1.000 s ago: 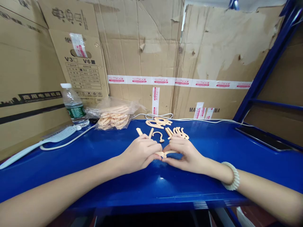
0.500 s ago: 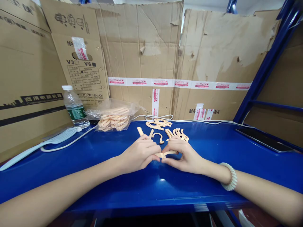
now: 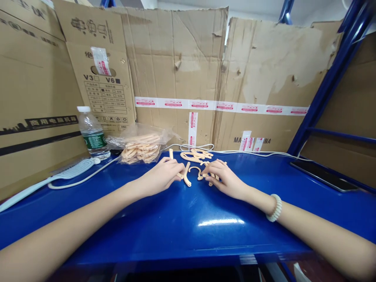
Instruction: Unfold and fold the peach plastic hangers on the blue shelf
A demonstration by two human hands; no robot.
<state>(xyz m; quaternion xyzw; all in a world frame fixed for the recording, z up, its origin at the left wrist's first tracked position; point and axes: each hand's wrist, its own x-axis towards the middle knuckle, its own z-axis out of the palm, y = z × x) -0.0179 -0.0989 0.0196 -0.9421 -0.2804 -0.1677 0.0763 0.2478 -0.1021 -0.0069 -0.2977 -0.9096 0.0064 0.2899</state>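
At the middle of the blue table, my left hand (image 3: 167, 174) is closed around a beige curved bar (image 3: 171, 153), which looks like a folding hanger arm. One end sticks out beyond the knuckles, the other shows by the fingertips. A second curved bar (image 3: 188, 176) lies just right of those fingers. Between the hands rests a beige hook (image 3: 195, 168). My right hand (image 3: 226, 180) is bent over a group of beige pieces (image 3: 214, 178), thumb and fingers pinched at a small piece. The hand covers most of that group.
Beige loop-shaped parts (image 3: 195, 154) lie farther back. A clear bag of beige parts (image 3: 142, 147), a water bottle (image 3: 93, 135) and a pale blue hairbrush (image 3: 70, 169) stand or lie left. A white cable (image 3: 249, 151) runs along the cardboard wall (image 3: 176, 58). A phone (image 3: 323, 176) lies right.
My hands, together at the table's middle with beige pieces between them, have moved apart and farther away. The curved bar beside my left hand is now more exposed.
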